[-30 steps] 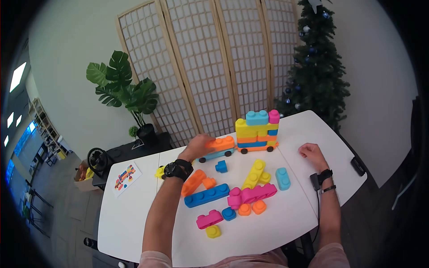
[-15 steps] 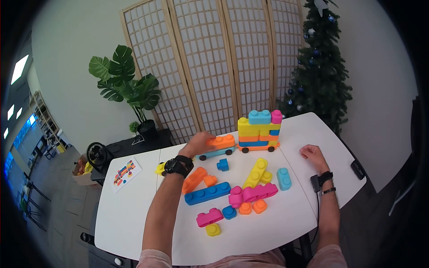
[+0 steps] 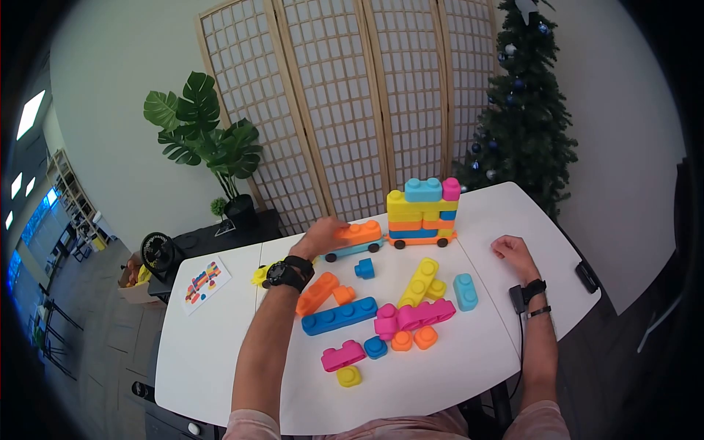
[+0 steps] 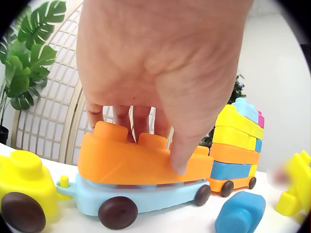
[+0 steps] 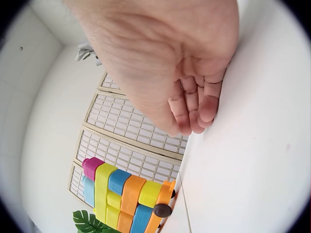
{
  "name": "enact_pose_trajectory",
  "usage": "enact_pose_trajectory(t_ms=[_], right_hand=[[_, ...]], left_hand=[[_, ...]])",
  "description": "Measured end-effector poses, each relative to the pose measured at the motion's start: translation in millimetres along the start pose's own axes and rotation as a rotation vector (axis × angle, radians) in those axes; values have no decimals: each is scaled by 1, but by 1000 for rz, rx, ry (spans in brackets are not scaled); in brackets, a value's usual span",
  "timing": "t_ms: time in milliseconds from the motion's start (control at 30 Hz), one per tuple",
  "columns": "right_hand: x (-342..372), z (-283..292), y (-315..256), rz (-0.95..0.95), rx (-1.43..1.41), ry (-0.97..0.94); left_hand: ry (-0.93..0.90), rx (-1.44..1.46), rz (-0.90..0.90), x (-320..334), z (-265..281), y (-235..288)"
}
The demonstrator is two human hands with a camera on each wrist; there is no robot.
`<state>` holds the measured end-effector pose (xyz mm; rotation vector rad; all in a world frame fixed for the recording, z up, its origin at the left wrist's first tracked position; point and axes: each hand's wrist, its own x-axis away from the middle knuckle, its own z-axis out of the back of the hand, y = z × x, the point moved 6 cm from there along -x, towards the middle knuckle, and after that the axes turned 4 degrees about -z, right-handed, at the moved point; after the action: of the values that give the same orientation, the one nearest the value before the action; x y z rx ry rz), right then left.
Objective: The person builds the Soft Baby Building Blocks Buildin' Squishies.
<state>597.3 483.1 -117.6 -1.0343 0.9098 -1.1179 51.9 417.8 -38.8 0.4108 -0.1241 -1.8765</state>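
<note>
My left hand (image 3: 321,237) grips a long orange block (image 4: 124,158) from above, thumb on the near side and fingers behind it. The block lies along a light blue wheeled base (image 4: 150,198), and a narrow gap shows between them in the left wrist view. A yellow wheeled piece (image 4: 29,182) is hitched at the base's left end. To the right stands an orange wheeled base (image 3: 418,242) carrying a tall stack of blocks (image 3: 422,209). My right hand (image 3: 515,255) rests on the table's right side, fingers loosely curled, holding nothing.
Loose blocks lie on the white table (image 3: 213,352): a small blue block (image 3: 364,268), a long blue block (image 3: 339,316), an orange block (image 3: 317,293), pink blocks (image 3: 425,314), yellow blocks (image 3: 420,282) and a light blue block (image 3: 465,292). A picture card (image 3: 204,284) lies at left.
The head view has shifted slightly. My left hand stays on the orange block and my right hand keeps its place; the blocks lie as before.
</note>
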Motion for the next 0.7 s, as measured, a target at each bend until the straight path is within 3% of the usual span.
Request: enact_pose_trajectory(t_ms=[400, 467, 567, 700], right_hand=[[5, -3, -9, 9, 26, 19], [3, -3, -5, 4, 10, 2], [4, -6, -7, -12, 11, 8], [3, -3, -7, -25, 52, 7]], left_hand=[[-6, -16, 82, 1, -4, 5], [70, -23, -36, -1, -8, 3], [-43, -22, 27, 3, -5, 6], [33, -56, 72, 14, 6, 22]])
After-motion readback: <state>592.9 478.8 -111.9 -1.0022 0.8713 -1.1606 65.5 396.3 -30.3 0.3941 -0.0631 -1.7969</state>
